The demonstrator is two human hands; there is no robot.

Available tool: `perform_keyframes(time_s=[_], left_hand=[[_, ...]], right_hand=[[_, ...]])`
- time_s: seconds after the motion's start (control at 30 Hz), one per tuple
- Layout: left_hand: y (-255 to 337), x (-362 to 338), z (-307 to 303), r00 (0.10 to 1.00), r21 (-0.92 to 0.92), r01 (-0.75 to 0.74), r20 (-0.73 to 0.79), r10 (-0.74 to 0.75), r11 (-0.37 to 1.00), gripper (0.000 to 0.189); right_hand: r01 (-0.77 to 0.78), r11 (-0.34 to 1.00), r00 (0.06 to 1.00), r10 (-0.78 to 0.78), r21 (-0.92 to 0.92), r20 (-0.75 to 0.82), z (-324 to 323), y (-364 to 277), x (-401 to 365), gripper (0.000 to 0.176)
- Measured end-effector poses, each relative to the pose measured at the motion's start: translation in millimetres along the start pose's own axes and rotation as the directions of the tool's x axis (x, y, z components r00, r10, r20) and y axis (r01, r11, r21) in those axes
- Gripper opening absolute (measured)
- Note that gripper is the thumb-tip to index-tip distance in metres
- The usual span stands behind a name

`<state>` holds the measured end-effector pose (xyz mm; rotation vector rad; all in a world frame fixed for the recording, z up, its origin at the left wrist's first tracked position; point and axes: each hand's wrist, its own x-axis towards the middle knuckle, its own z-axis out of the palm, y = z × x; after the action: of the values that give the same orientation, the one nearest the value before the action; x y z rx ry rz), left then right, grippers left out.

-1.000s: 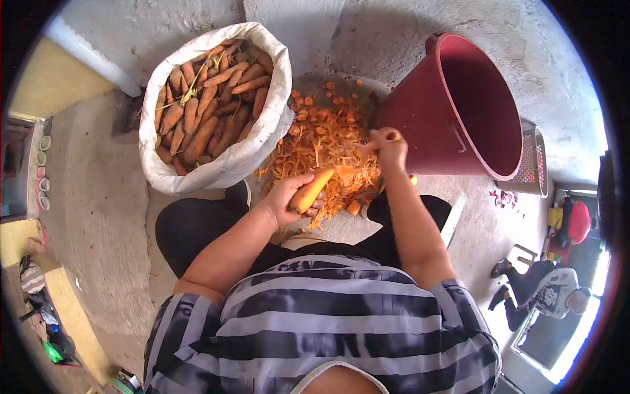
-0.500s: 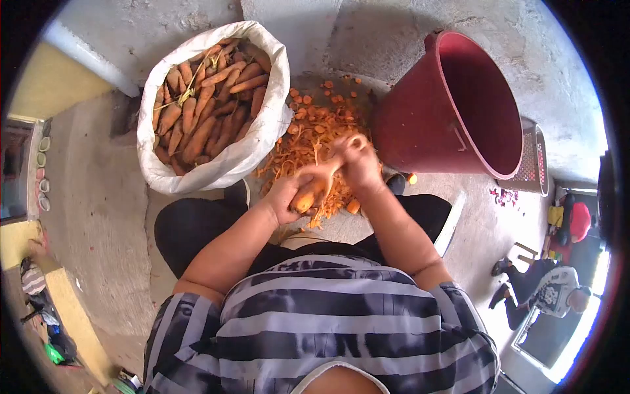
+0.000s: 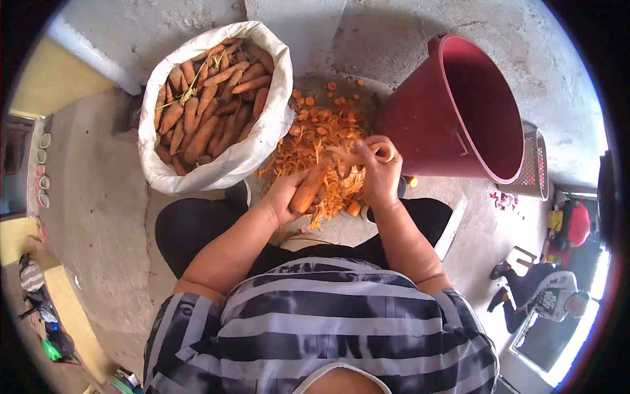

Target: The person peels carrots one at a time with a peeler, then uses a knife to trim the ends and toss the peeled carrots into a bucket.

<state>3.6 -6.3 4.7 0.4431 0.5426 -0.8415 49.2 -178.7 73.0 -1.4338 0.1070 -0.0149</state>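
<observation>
Carrot (image 3: 307,192) in your left hand (image 3: 287,198) looks dull orange and tapered, fingers clamped around it; your right hand (image 3: 383,172) grips a peach-coloured tool (image 3: 350,157).

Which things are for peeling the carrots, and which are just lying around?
For the peeling:
- carrot in the left hand
- peeler in the right hand
- sack full of carrots
- peelings on the floor
- big red bucket, probably

Just lying around, it seems:
- crate by the bucket
- purple scraps beyond it
- green thing, far left
</observation>
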Motion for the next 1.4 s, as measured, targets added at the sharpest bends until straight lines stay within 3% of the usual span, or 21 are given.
perform_keyframes(time_s=[0.1,0.2,0.23,0.27,0.33,0.37,0.43,0.47,0.53,0.57,0.6,0.73,0.87,0.97,1.03,1.07,1.1,1.17,1.2,1.27,1.4], left_hand=[[-2.1,-0.7,0.6,0.998,-0.027,0.015,0.053,-0.014,1.000,0.031],[-0.7,-2.8,4.9,0.992,0.004,0.018,0.123,-0.019,1.000,0.031],[-0.4,-0.9,2.8,0.987,0.063,-0.021,0.161,0.011,0.998,0.031],[-0.6,0.4,1.6,0.979,0.120,-0.061,0.200,0.036,0.991,0.031],[-1.6,-4.6,12.1,0.998,-0.001,-0.031,0.048,0.031,1.000,0.030],[-2.2,-6.4,15.7,0.999,-0.064,-0.025,-0.028,0.023,0.998,0.029],[-3.7,-6.3,5.4,0.980,-0.044,0.044,0.194,-0.035,0.998,0.030],[-3.9,-6.8,1.1,0.952,-0.026,0.078,0.300,-0.067,0.997,0.030],[-4.8,-9.3,2.3,0.959,-0.019,0.076,0.274,-0.068,0.997,0.030],[-3.1,-11.0,6.6,0.965,-0.008,0.068,0.253,-0.063,0.998,0.030],[-1.8,-11.4,8.8,0.971,-0.002,0.058,0.233,-0.056,0.998,0.030],[-0.2,-1.5,-0.3,0.986,-0.013,0.021,0.164,-0.018,1.000,0.034],[-2.7,5.5,-3.1,0.980,0.112,-0.117,0.171,0.097,0.987,0.035],[-6.1,3.6,2.3,0.996,-0.001,-0.080,0.028,0.080,0.997,0.033],[-3.1,0.0,-3.7,0.984,0.000,-0.018,0.176,0.017,1.000,0.031],[-1.9,-0.4,-5.6,0.968,0.004,0.014,0.252,-0.014,1.000,0.031],[-2.7,-0.8,-6.1,0.957,-0.039,0.082,0.283,-0.068,0.996,0.031],[-3.7,-3.6,-1.1,0.953,0.008,0.091,0.290,-0.089,0.996,0.031],[-3.8,-4.9,0.8,0.950,0.035,0.099,0.293,-0.105,0.994,0.031],[-2.5,-3.8,0.4,0.974,-0.029,0.097,0.210,-0.089,0.995,0.031],[-0.2,-0.8,0.9,0.992,0.060,0.026,0.123,-0.033,0.998,0.028]], right_hand=[[0.185,0.978,0.982,-0.187,-0.096,-0.011,-0.3,-3.0,4.4,0.016],[0.057,0.998,0.995,-0.057,0.006,0.083,6.7,-8.7,-3.9,0.017],[-0.082,0.995,0.982,0.071,0.061,0.175,10.0,-13.3,-7.8,0.016],[-0.146,0.966,0.968,0.094,0.214,0.233,16.2,-4.7,-12.0,0.015],[-0.353,0.904,0.876,0.230,0.240,0.423,14.7,13.9,-12.4,0.015],[-0.383,0.895,0.883,0.281,0.230,0.376,13.0,26.3,-6.7,0.016],[-0.296,0.910,0.949,0.245,0.290,0.197,-5.7,40.9,19.2,0.016],[-0.271,0.947,0.962,0.275,0.173,0.006,-20.1,44.2,38.2,0.019],[-0.047,0.993,0.989,0.032,-0.105,-0.142,-69.5,80.6,79.9,0.015],[-0.112,0.993,0.949,0.118,0.038,-0.291,-85.0,87.9,89.5,0.011],[-0.100,0.989,0.951,0.127,0.109,-0.283,-82.8,71.5,83.3,0.011],[-0.080,0.996,0.991,0.084,0.043,-0.101,-35.6,31.0,40.5,0.014],[-0.343,0.894,0.880,0.198,0.288,0.432,10.1,15.8,-10.0,0.013],[-0.464,0.834,0.834,0.299,0.299,0.463,8.6,36.6,-2.0,0.015],[-0.413,0.831,0.884,0.266,0.373,0.385,-3.9,68.2,13.9,0.016],[-0.293,0.899,0.950,0.236,0.324,0.203,-12.7,71.1,26.6,0.013],[-0.295,0.917,0.954,0.297,0.268,0.034,-27.6,72.8,43.8,0.013],[-0.019,0.997,0.987,0.007,-0.072,-0.162,-74.6,103.8,85.9,0.017],[-0.069,0.996,0.951,0.049,-0.054,-0.304,-90.1,103.2,92.5,0.016],[-0.069,0.996,0.943,0.084,0.056,-0.322,-85.7,79.1,82.3,0.015],[-0.189,0.960,0.982,0.182,0.205,0.050,-16.3,22.6,19.2,0.014]])
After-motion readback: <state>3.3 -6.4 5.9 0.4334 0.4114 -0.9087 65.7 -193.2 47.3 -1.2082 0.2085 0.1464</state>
